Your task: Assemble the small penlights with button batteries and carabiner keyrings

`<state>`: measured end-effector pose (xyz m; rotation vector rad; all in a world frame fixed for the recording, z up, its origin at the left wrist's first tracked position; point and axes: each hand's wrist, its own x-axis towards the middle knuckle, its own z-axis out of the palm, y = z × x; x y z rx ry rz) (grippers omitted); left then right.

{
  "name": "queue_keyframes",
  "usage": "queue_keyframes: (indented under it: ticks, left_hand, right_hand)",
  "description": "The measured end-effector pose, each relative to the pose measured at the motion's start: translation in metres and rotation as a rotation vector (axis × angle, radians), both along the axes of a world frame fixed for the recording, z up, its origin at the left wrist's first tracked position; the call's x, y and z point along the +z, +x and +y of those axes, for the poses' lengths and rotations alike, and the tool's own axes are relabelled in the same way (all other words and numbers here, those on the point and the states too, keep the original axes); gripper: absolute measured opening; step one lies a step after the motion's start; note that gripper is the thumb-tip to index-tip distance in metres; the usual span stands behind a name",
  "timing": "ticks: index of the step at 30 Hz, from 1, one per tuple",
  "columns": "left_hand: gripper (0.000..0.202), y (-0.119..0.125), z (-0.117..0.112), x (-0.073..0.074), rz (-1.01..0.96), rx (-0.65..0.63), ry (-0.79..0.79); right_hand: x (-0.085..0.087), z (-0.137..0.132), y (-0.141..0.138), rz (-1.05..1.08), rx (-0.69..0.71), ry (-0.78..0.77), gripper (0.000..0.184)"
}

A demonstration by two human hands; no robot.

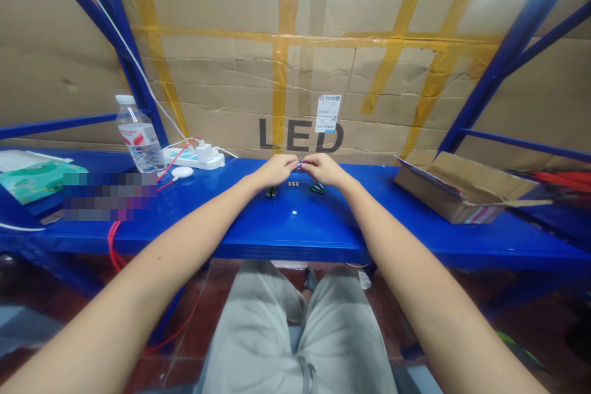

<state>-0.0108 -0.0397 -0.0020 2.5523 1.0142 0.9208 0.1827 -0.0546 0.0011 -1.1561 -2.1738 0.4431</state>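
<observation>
My left hand (279, 170) and my right hand (324, 170) meet over the far middle of the blue table, fingers pinched. Between their fingertips is a small, shiny, purplish piece (300, 167), mostly covered, its kind unclear. Below my left hand lie several thin dark sticks (271, 192), partly hidden by it. A small cluster of silvery-tan round pieces (293, 184) sits between the hands. Under my right hand rests a small green-and-black item (317, 188), perhaps looped handles. Closer to me is a tiny white disc (294, 212).
An open cardboard box (462, 191) stands at the right on the blue table (295, 234). To the left are a water bottle (138, 135), a white power strip (212, 160), red cable (113, 240) and a green packet (41, 178). A big cardboard sheet (221, 86) closes off the back.
</observation>
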Motion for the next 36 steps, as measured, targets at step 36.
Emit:
queue_keyframes:
  ticks: [36]
  left_hand:
    - [0.028, 0.005, -0.015, 0.013, -0.298, 0.038, -0.706]
  right_hand:
    - [-0.002, 0.004, 0.002, -0.109, 0.075, 0.275, 0.024]
